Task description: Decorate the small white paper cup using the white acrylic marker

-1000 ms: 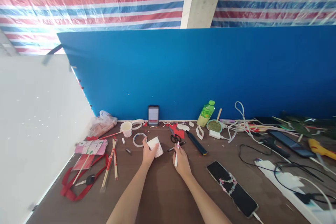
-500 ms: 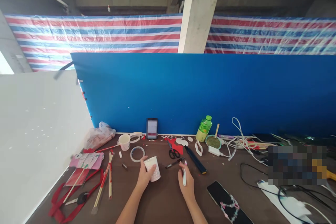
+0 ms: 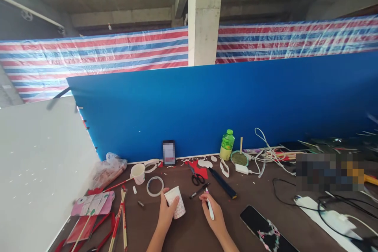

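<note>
A white paper cup [image 3: 176, 204] with a faint pattern on its side is held, slightly tilted, by my left hand [image 3: 167, 210], fingers and thumb wrapped around it. To its right, my right hand [image 3: 215, 216] grips a white pen [image 3: 210, 208] with a pinkish end pointing up and away. Just beyond that hand lies a black pen [image 3: 196, 193] on the brown table [image 3: 189, 236]. Black-handled scissors [image 3: 197, 178] rest partly on red paper [image 3: 203, 171]. A roll of clear tape [image 3: 155, 186] lies behind my left hand.
Another paper cup [image 3: 138, 174] stands back left, near red-ended sticks [image 3: 119, 216]. A dark blue long case [image 3: 223, 183], a green bottle [image 3: 227, 145] and a phone [image 3: 251, 220] are on the right. Cables and a power strip [image 3: 325, 220] lie farther right.
The camera view has tilted and shifted. Both hands appear slightly lower and farther right, still holding the cup and the white pen.
</note>
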Action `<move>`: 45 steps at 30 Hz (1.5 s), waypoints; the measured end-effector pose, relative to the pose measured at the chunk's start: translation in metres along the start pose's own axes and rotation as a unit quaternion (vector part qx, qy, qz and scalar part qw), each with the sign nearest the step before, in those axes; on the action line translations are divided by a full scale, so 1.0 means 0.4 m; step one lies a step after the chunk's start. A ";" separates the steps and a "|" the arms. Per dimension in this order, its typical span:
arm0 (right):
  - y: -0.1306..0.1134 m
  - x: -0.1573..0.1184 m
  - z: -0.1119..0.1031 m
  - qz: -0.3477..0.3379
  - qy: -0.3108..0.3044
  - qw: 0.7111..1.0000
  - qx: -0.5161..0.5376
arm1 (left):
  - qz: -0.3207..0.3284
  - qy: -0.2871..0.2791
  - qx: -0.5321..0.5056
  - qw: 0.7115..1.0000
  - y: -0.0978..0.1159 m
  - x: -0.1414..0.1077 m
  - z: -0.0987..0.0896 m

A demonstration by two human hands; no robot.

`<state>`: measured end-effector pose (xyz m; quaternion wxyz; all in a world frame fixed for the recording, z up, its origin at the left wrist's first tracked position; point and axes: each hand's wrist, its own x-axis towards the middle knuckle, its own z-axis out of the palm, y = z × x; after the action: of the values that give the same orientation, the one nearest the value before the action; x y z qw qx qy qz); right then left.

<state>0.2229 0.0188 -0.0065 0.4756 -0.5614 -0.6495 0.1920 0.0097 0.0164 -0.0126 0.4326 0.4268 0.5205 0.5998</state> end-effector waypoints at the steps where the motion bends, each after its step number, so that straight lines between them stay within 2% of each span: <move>1: -0.003 0.000 -0.001 -0.003 0.000 1.000 -0.001 | 0.003 -0.003 0.007 1.000 0.001 0.000 0.000; 9: -0.006 -0.002 0.003 0.002 -0.002 1.000 -0.007 | -0.037 0.001 -0.027 0.999 0.007 0.002 0.004; 23: -0.011 -0.004 -0.002 -0.009 -0.002 1.000 -0.002 | -0.040 0.011 -0.027 0.999 0.009 0.003 0.004; 39: -0.025 -0.003 -0.009 -0.004 -0.005 1.000 -0.001 | -0.041 0.006 -0.043 0.998 0.044 -0.014 0.005; 45: -0.015 -0.002 -0.006 -0.002 -0.009 1.000 -0.008 | -0.045 0.004 -0.046 0.998 0.041 -0.016 0.004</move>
<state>0.2216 0.0157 -0.0012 0.4655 -0.5619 -0.6565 0.1914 0.0119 0.0093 0.0036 0.4762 0.3805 0.5128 0.6046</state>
